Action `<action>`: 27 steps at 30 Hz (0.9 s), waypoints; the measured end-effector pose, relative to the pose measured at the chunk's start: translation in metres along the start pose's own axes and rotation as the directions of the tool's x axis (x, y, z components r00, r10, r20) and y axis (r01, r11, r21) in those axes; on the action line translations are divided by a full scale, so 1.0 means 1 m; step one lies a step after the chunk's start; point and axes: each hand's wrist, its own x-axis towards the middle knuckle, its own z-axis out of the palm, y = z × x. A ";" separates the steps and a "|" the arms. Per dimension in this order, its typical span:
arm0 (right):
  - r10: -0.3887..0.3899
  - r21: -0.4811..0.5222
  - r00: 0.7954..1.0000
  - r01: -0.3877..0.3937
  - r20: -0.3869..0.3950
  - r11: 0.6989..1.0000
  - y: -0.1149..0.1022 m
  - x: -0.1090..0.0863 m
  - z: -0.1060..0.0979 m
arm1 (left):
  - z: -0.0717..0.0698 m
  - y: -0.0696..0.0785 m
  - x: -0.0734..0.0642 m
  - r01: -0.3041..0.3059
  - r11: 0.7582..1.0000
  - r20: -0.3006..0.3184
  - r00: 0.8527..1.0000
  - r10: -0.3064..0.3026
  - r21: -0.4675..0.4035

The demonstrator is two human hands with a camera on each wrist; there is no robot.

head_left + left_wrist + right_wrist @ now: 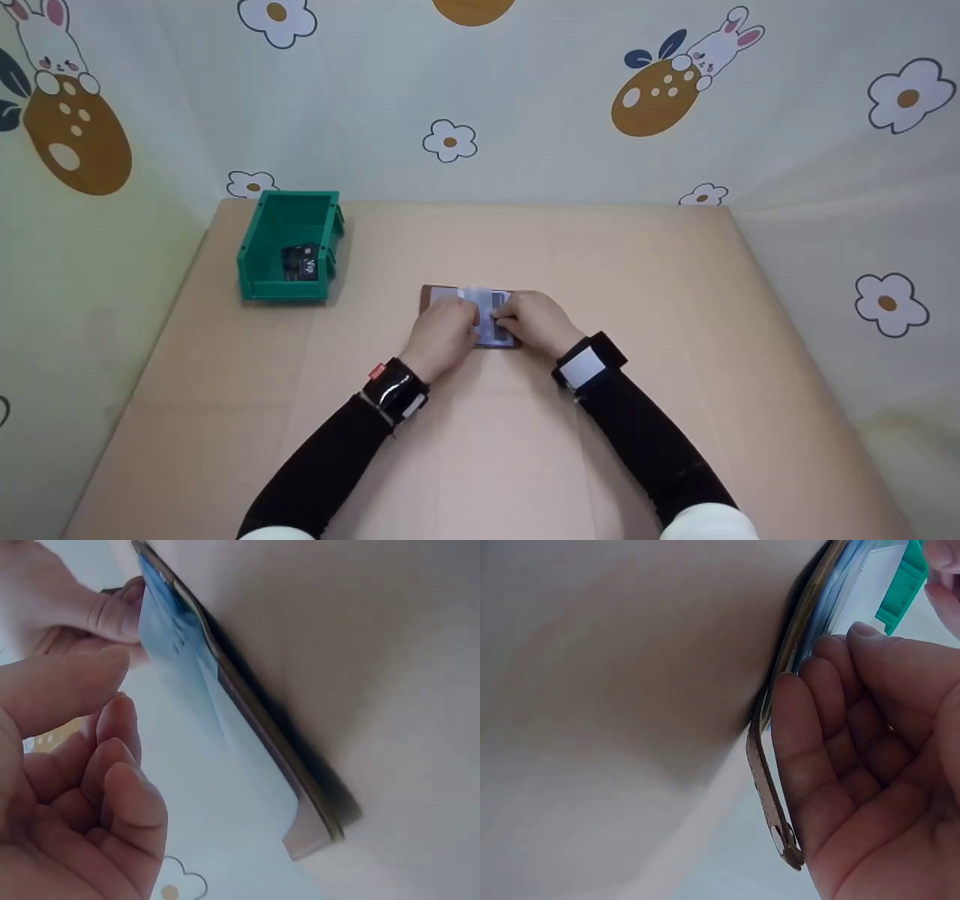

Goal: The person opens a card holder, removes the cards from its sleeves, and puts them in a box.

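Note:
A brown card holder (425,295) lies open on the table, its clear bluish plastic sleeves (180,652) fanned up from the cover. From its right side my right hand (541,321) pinches the sleeves between thumb and fingers. My left hand (442,335) is over the left half, its fingers loosely curled close beside the sleeves. Nothing shows between those fingers in the left wrist view. A narrow strap with a metal snap (778,840) sticks out from the cover beneath my right fingers. My left hand hides part of the holder in the head view.
Toward the back left of the table (637,255) stands a green bin (281,291). Inside it are dark cards (301,262), one with light lettering. Patterned white cloth (525,97) rises behind the table and along both sides.

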 end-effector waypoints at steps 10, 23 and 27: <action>-0.006 0.001 1.000 0.006 -0.008 1.000 0.000 0.000 0.000 | 0.012 0.008 0.003 -0.075 0.993 -0.022 0.997 0.077 0.089; -0.024 0.001 1.000 0.024 0.002 1.000 0.000 0.002 0.000 | 0.016 0.015 0.002 -0.086 0.968 -0.027 0.995 0.095 0.237; -0.032 0.001 0.999 0.032 0.005 0.999 0.001 0.001 0.000 | 0.016 0.016 0.001 -0.084 0.972 -0.031 0.995 0.093 0.220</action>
